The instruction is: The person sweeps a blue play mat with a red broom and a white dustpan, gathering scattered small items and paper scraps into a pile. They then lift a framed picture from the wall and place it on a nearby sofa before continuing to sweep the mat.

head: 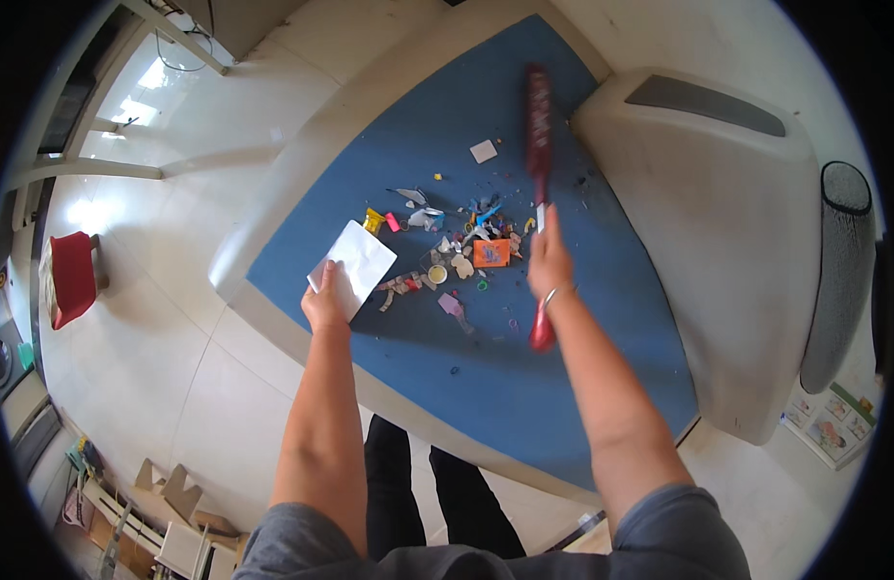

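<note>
Between the thumb and fingers of my left hand (325, 303) is a folded sheet of white paper (361, 259), held over the left part of a blue sofa seat (432, 362). My right hand (551, 257) grips the handle of a dark red long-handled brush (538, 123), which is blurred and points away from me. Small litter lies in a heap between the hands: an orange packet (492, 253), a yellow wrapper (374, 220), a pink piece (392, 222), a round pale cap (437, 274), and paper scraps. Farther back rests a white square piece (483, 151).
A beige armrest (715, 239) bounds the seat on the right, with a grey bolster (842, 283) past it. On the tiled floor (164, 275) to the left stands a red-covered stool (74, 279). Cardboard pieces (168, 493) lie at the lower left.
</note>
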Available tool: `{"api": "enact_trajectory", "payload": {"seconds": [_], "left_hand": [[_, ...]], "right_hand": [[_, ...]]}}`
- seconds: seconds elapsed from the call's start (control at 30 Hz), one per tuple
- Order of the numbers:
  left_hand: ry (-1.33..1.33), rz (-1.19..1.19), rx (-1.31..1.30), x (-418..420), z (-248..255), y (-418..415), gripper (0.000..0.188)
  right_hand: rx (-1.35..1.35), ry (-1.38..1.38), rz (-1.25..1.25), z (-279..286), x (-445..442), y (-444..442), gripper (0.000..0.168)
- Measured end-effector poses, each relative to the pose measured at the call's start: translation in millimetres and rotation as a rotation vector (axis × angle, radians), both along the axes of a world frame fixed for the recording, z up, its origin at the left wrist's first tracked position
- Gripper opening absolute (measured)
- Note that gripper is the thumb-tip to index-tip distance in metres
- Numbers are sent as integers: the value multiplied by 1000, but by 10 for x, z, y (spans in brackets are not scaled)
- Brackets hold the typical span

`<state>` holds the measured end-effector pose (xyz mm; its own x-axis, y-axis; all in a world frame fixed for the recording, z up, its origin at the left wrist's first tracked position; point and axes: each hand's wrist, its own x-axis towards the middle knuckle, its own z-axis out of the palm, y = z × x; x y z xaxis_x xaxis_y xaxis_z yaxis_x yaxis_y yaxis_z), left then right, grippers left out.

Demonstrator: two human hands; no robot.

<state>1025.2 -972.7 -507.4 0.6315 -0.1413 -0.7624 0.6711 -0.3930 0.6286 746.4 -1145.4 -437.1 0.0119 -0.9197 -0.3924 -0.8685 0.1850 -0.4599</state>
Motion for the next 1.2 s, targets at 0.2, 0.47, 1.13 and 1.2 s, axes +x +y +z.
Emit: {"api": "enact_trajectory", "payload": {"seconds": [0.2, 0.47, 1.13, 1.2], "left_hand": [[-6, 23, -12, 75, 13, 52, 40], [-8, -63, -15, -45, 69, -70, 47], [-31, -79, 11, 61, -50, 99, 52], [-28, -76, 28, 98, -43, 94, 52]], "right_hand": [[172, -116, 334, 804, -499, 917, 54], [-42, 183, 3, 493, -535, -152, 49], [239, -133, 17, 366, -222, 955, 51], [273, -165, 131, 605, -422, 1272, 52]]}}
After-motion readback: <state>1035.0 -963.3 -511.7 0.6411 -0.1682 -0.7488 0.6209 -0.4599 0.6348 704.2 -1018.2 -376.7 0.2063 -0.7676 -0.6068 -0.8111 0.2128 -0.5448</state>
